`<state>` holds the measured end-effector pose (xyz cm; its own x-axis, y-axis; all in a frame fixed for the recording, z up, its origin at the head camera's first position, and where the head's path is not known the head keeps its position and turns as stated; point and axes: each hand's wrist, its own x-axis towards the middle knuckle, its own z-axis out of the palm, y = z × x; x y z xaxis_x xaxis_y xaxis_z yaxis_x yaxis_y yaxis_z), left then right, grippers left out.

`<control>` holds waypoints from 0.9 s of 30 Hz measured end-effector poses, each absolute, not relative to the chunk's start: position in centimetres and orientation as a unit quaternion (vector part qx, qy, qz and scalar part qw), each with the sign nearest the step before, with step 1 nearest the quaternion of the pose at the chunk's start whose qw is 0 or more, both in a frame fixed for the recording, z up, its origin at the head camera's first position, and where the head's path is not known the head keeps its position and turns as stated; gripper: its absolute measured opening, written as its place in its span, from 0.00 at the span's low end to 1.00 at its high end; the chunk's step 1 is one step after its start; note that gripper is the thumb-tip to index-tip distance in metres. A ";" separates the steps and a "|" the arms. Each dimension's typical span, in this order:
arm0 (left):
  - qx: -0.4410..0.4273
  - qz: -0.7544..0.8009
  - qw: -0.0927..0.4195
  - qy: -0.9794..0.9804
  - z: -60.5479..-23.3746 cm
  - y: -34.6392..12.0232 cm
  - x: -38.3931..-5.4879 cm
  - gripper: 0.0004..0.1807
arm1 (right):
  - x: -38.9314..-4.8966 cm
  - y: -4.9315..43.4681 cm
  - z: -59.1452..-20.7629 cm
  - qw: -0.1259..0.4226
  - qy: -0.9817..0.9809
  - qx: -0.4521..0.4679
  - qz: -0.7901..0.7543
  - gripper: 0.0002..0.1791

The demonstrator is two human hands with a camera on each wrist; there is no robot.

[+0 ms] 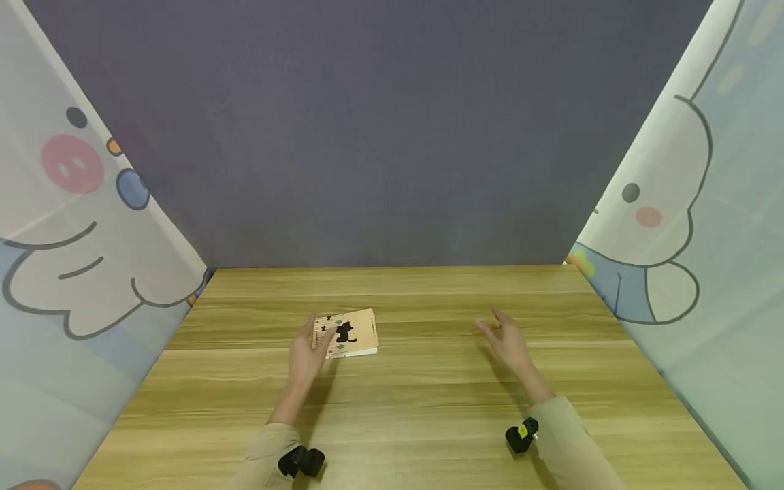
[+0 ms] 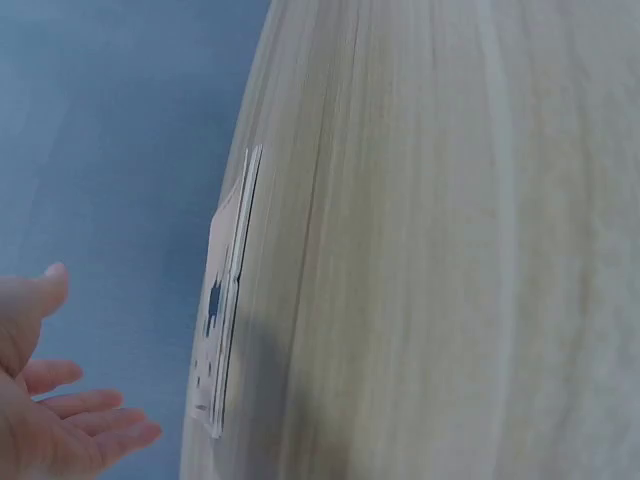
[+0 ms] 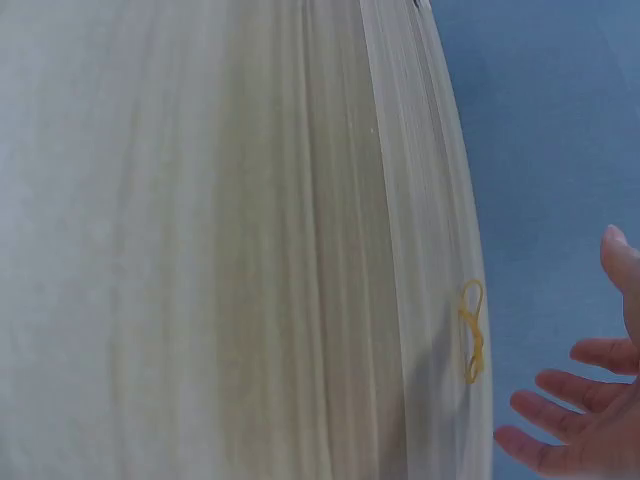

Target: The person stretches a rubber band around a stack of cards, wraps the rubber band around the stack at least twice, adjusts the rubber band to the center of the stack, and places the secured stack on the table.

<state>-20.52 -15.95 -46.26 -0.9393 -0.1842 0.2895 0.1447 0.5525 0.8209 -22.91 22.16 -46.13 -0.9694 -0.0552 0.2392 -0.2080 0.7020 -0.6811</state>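
Note:
A small stack of cream booklets or cards [image 1: 360, 329], the top one printed with a black cat, lies at the left of the wooden table. My left hand [image 1: 306, 354] hovers over its left edge, thumb spread from the fingers. In the left wrist view, a gap shows between this hand [image 2: 60, 410] and the stack [image 2: 222, 300]. On the right, a thin yellow rubber band or loop of cord [image 3: 473, 335] lies twisted on the table. Close above it is my right hand [image 1: 508, 346], fingers loosely spread and holding nothing; the right wrist view shows the hand [image 3: 590, 400] apart from the loop.
The wood-grain table [image 1: 416, 415] runs back to a dark grey wall [image 1: 392, 136]. Cartoon-printed curtains [image 1: 49, 272] hang along both sides. A black wrist camera [image 1: 300, 462] is strapped to the left sleeve, another camera [image 1: 522, 435] to the right.

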 end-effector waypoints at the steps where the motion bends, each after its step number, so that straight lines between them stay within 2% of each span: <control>1: 0.022 -0.477 0.173 -0.861 -46.3 -16.0 -20.6 0.33 | -23.0 22.3 -46.2 0.101 -0.913 0.068 0.388 0.35; 11: 0.111 -0.499 0.149 -0.846 -47.1 -16.2 -21.2 0.32 | -23.6 23.1 -46.9 0.067 -0.885 0.013 0.461 0.29; 19: 0.154 -0.478 0.122 -0.856 -47.5 -16.7 -21.7 0.35 | -24.1 23.3 -47.4 0.067 -0.883 -0.018 0.464 0.23; 20: 0.159 -0.473 0.121 -0.858 -47.5 -16.8 -21.8 0.34 | -24.2 23.3 -47.5 0.069 -0.884 -0.018 0.462 0.23; 24: 0.168 -0.450 0.125 -0.868 -47.7 -16.9 -22.2 0.19 | -24.5 23.4 -47.7 0.078 -0.887 -0.019 0.454 0.20; 25: 0.167 -0.445 0.126 -0.871 -47.7 -16.9 -22.3 0.19 | -24.6 23.4 -47.7 0.077 -0.888 -0.020 0.454 0.20; 27: 0.172 -0.429 0.126 -0.878 -47.8 -16.9 -22.4 0.24 | -24.8 23.4 -47.8 0.075 -0.888 -0.027 0.453 0.20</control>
<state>-22.44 -16.87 -47.76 -0.9093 -0.4094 0.0740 -0.1932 0.5732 0.7963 -24.75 23.36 -47.77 -0.9872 0.1165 0.1091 -0.0200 0.5878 -0.8088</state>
